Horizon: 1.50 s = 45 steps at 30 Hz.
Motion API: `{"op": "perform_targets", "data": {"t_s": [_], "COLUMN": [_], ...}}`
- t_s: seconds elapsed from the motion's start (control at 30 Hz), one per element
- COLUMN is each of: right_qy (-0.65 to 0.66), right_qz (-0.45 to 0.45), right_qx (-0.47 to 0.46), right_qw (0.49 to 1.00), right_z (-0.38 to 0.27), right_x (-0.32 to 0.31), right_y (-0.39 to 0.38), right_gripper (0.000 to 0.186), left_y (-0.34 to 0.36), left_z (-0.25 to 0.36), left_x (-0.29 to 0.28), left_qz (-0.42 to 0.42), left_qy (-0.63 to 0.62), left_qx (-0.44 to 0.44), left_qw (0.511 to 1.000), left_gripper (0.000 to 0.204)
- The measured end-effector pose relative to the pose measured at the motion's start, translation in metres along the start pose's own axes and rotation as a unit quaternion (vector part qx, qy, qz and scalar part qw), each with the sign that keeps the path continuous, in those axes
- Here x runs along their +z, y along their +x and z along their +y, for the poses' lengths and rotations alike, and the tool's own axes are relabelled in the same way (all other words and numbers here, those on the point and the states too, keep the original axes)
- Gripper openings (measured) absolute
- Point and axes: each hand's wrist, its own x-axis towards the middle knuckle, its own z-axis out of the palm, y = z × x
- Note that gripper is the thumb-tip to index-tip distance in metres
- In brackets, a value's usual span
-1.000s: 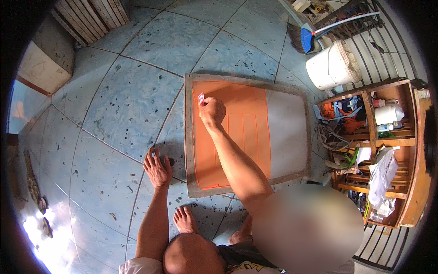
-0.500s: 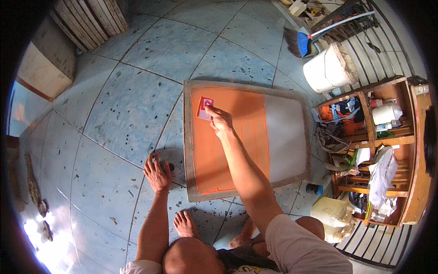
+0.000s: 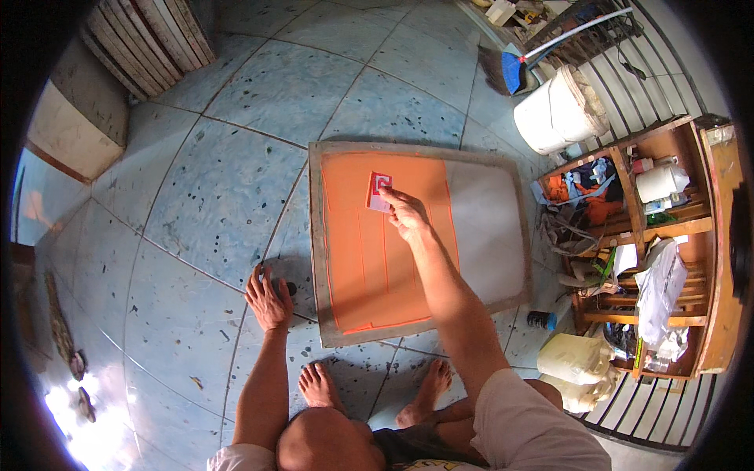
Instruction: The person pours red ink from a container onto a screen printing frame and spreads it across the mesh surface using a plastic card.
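Observation:
A screen-printing frame lies flat on the floor, its mesh coated smooth orange on the left and bare whitish on the right. Thin raised ridges run through the orange coat. Between thumb and fingers, my right hand pinches a small red-and-white card over the upper middle of the coat. The card's contact with the mesh cannot be made out. Left of the frame, my left hand is open, fingers spread, at the tiled floor, holding nothing.
Along the right stand a wooden shelf with cloths and bottles, a white bucket and a broom. A dark jar with a blue lid sits near the frame's lower right corner. Several wooden frames lean at the upper left.
My right hand has carried the card rightward across the orange coat, away from the left edge. My left hand stays in nearly the same place; the whole view has shifted slightly.

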Motion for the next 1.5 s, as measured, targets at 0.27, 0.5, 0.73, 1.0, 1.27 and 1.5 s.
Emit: {"op": "perform_targets", "data": {"t_s": [0.27, 0.5, 0.73, 1.0, 1.27, 1.5], "right_qy": [-0.025, 0.036, 0.205, 0.393, 0.498, 0.437], "right_qz": [-0.053, -0.143, -0.149, 0.097, 0.241, 0.277], "right_qx": [0.096, 0.057, -0.081, -0.096, -0.138, -0.181], "right_qw": [0.994, 0.987, 0.964, 0.909, 0.822, 0.836], "right_z": [-0.066, -0.115, -0.027, 0.090, 0.095, 0.080], "right_x": [-0.061, -0.091, -0.179, -0.351, -0.442, -0.499], "right_y": [-0.007, -0.094, -0.200, -0.349, -0.394, -0.378], "right_gripper": [0.023, 0.026, 0.027, 0.032, 0.026, 0.031], "left_y": [-0.003, 0.003, 0.012, 0.088, -0.091, -0.250], "left_z": [-0.002, -0.006, -0.052, 0.234, 0.525, 0.629], "left_x": [0.000, -0.004, 0.027, -0.028, 0.059, 0.149], "left_qz": [0.007, 0.026, 0.062, -0.129, -0.493, -0.423], "left_qy": [0.011, 0.028, -0.108, -0.208, -0.176, -0.293], "left_qx": [-0.003, 0.014, 0.054, 0.317, 0.576, 0.483], "left_qw": [1.000, 0.999, 0.991, 0.916, 0.627, 0.708], "left_gripper": [0.046, 0.043, 0.048, 0.038, 0.068, 0.119]}}
